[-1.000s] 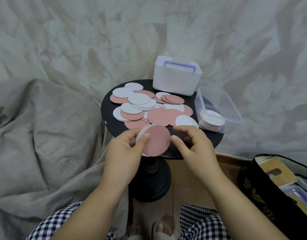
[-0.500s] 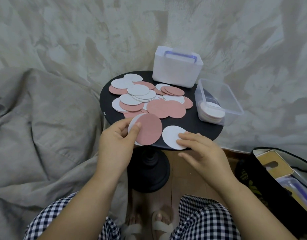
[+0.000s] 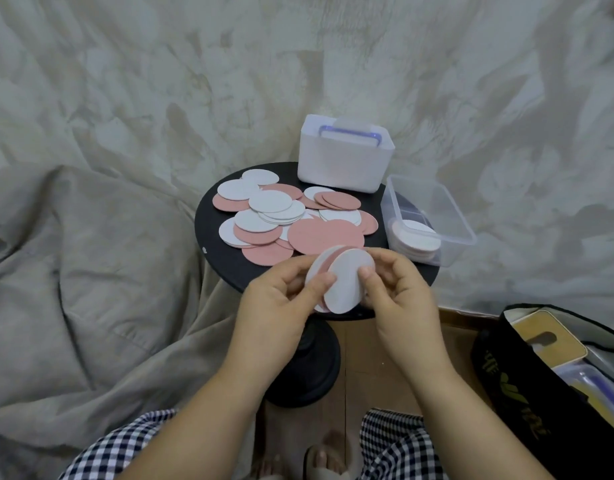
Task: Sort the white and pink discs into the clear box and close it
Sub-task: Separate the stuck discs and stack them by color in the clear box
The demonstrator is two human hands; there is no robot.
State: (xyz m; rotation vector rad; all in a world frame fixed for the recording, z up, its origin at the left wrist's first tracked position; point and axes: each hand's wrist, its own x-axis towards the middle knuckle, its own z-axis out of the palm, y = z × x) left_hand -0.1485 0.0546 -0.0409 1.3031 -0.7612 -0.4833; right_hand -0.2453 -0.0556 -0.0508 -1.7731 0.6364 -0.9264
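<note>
A small stack [image 3: 345,278] of discs, white face foremost with pink edges showing behind it, is held upright over the near edge of the table [image 3: 222,261]. It is gripped by the left hand [image 3: 274,299], thumb on the front and fingers curled behind, and pinched at its other side by the right hand [image 3: 399,292], thumb on the white face. Loose discs [image 3: 281,216] are spread over the table's middle. The clear box [image 3: 447,216] is seen open at the table's right edge, with white discs [image 3: 416,237] stacked inside. A white case [image 3: 343,161] is placed at the table's far edge.
</note>
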